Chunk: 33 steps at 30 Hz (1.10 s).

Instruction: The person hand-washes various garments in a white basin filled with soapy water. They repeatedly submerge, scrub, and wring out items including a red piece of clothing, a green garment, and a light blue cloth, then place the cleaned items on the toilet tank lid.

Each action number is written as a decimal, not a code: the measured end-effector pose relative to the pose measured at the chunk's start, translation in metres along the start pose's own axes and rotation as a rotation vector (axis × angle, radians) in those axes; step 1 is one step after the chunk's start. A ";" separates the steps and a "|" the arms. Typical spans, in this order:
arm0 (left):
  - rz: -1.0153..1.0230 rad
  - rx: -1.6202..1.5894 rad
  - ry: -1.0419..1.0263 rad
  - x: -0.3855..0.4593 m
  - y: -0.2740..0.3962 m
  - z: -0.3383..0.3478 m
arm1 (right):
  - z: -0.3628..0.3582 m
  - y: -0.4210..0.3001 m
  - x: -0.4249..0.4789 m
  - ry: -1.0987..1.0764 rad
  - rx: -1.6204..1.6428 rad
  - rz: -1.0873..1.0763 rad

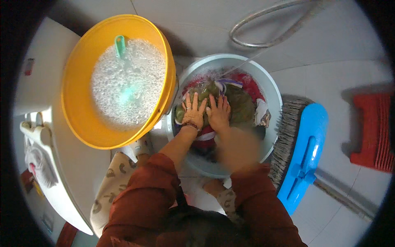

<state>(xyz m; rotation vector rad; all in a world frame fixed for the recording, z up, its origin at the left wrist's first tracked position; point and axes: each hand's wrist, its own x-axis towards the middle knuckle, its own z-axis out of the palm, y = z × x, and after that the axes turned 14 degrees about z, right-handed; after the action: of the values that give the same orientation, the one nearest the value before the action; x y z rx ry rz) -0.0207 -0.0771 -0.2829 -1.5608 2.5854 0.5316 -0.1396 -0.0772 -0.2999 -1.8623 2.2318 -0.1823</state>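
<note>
In front of me stands a pale blue-grey tub (274, 86) with wet clothes in sudsy water. My left hand (193, 115), with a ring and a beaded bracelet, lies palm down on an olive-green garment (240, 105). Beside it my right hand (219, 115) rests on the same cloth. Both hands have their fingers apart and grip nothing that I can see. Dark red fabric (248, 81) shows around the green one, and a white piece (261, 108) lies by the tub's right wall. A thin stream of water (243, 64) runs into the tub from the upper right.
Left of the tub is a yellow bucket (77, 83) of foamy water, with a green plastic handle (120, 46) sticking out. A metal hose (251, 45) loops above. To the right stand a blue brush broom (318, 123) and a red plastic object (365, 129). Grey cloth (41, 168) hangs far left.
</note>
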 end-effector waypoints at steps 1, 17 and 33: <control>-0.007 0.010 -0.028 0.005 -0.004 0.013 | 0.008 -0.002 0.003 -0.003 -0.016 -0.019; -0.024 -0.792 0.220 0.004 -0.013 -0.130 | -0.085 0.058 0.060 -0.362 0.253 -0.115; 0.337 -0.503 0.809 -0.032 0.024 -0.190 | -0.218 -0.020 0.040 -0.088 0.661 -0.028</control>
<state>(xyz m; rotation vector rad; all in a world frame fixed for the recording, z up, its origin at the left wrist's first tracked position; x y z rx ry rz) -0.0045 -0.1031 -0.0909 -1.7473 3.5917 0.7412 -0.1819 -0.1316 -0.0885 -1.4955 1.7785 -0.7261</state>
